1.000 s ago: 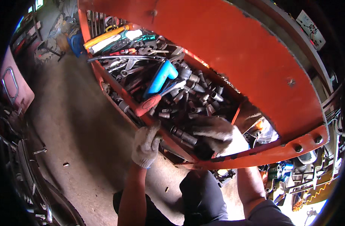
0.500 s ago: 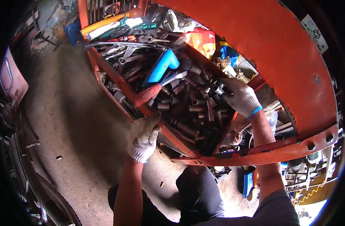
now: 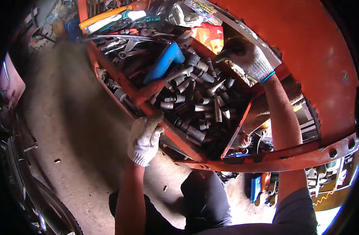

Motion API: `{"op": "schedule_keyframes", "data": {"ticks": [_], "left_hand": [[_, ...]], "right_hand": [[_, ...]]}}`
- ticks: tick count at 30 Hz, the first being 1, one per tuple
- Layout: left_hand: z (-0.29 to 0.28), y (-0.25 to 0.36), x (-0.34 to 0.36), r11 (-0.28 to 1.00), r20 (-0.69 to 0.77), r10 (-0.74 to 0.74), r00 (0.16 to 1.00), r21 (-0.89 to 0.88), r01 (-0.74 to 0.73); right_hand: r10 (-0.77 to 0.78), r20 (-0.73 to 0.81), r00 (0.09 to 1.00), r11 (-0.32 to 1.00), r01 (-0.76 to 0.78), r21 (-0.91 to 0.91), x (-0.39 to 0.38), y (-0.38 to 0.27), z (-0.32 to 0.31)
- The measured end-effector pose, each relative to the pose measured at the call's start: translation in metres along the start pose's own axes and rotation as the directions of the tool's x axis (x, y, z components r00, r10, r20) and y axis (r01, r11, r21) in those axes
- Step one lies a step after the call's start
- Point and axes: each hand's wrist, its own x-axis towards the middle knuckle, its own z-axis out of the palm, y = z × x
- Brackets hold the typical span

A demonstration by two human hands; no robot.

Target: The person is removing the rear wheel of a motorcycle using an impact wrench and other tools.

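Note:
My left hand [image 3: 145, 139], in a white knit glove, is closed on the red metal frame bar [image 3: 177, 135] at the front of an open tool box. My right hand [image 3: 246, 58], gloved and with curled fingers, is over the rear compartment, on something small and dark that I cannot make out. Left of it lie many metal sockets [image 3: 203, 100], a blue plastic tool [image 3: 161, 62] and a red-handled tool [image 3: 150, 91]. Farther back are wrenches [image 3: 122, 55] and an orange handle [image 3: 107, 17].
A large red panel [image 3: 312, 47] overhangs the box at the right. A red and orange bag [image 3: 210, 35] lies at the back. Concrete floor [image 3: 66, 125] shows at the left, beside a pale pink panel [image 3: 15, 78]. More tools [image 3: 265, 188] lie below at the right.
My right hand has moved from low among the sockets up and back to the rear compartment. My left hand stays on the red bar. The view has shifted slightly.

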Motion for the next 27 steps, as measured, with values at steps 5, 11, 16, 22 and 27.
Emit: {"op": "schedule_keyframes", "data": {"ticks": [5,11,16,22,27], "left_hand": [[-0.004,0.000,0.003,0.996,0.025,0.072,0.997,0.047,-0.073],[0.000,-0.003,-0.001,0.999,-0.011,0.044,0.999,0.017,-0.043],[0.005,0.004,0.005,0.998,0.028,-0.038,0.999,-0.045,0.039],[-0.002,0.005,0.002,0.998,0.010,-0.053,0.999,-0.018,0.053],[-0.004,0.005,0.004,1.000,0.000,-0.004,1.000,0.007,0.004]], "right_hand": [[0.147,0.121,0.982,0.987,-0.137,-0.089,-0.016,0.007,0.008],[0.179,0.150,0.972,0.983,-0.169,-0.077,-0.017,0.026,0.007],[0.182,0.167,0.969,0.977,-0.198,0.084,-0.026,0.038,0.000],[0.143,0.119,0.983,0.986,-0.131,-0.101,-0.037,-0.011,-0.010],[0.083,0.212,0.974,0.902,0.017,-0.431,-0.058,-0.044,-0.023]]}}
